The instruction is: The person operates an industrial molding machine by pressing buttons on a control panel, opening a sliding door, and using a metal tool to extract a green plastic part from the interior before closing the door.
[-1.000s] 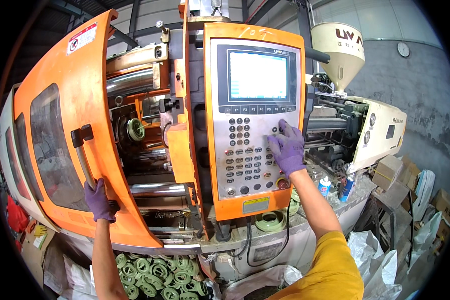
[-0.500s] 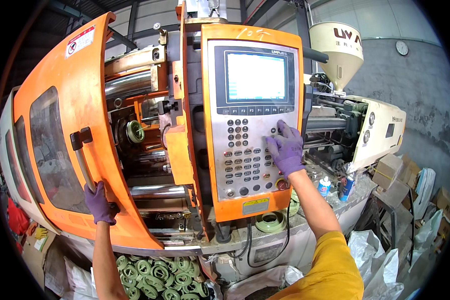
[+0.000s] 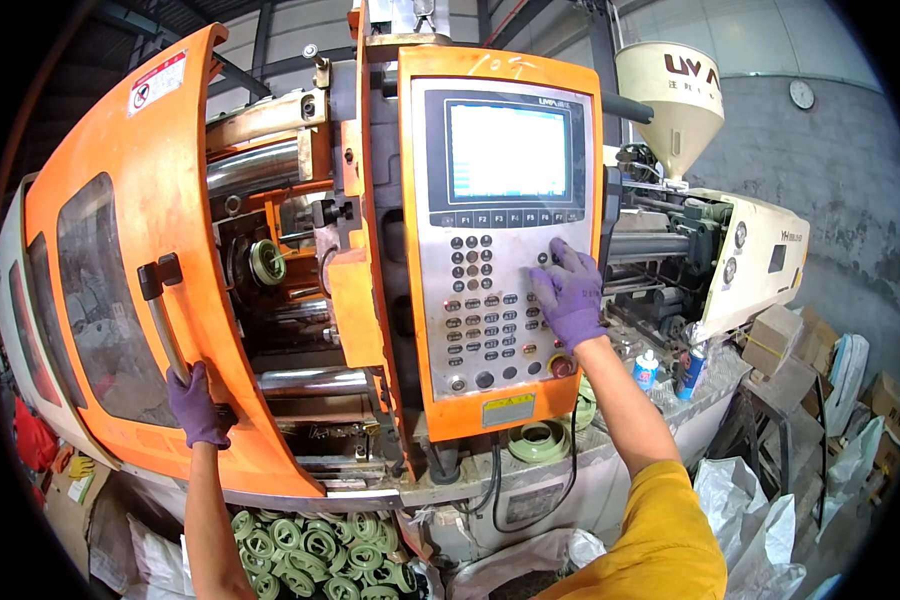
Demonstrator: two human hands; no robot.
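My left hand [image 3: 201, 405], in a purple glove, is closed round the lower end of the door handle [image 3: 166, 325] on the orange sliding door [image 3: 185, 290]. My right hand [image 3: 572, 295], gloved alike, lies over the right-hand keys of the control panel [image 3: 520, 385], fingers spread and pointing up; some keys are hidden beneath it. Above it the screen [image 3: 508, 150] is lit. Through the gap beside the door, a green round part [image 3: 267, 262] sits inside the moulding machine, near shiny steel bars [image 3: 315, 382].
Below the machine lies a heap of green ring-shaped parts [image 3: 315, 550]. Another green ring [image 3: 538, 441] rests on the ledge under the panel, near a black cable [image 3: 573, 470]. A white bottle [image 3: 646, 370] and a blue can [image 3: 690, 372] stand to the right, by cardboard boxes [image 3: 778, 335].
The view has shifted very slightly. Both hands keep their places, the left on the door handle and the right over the keys.
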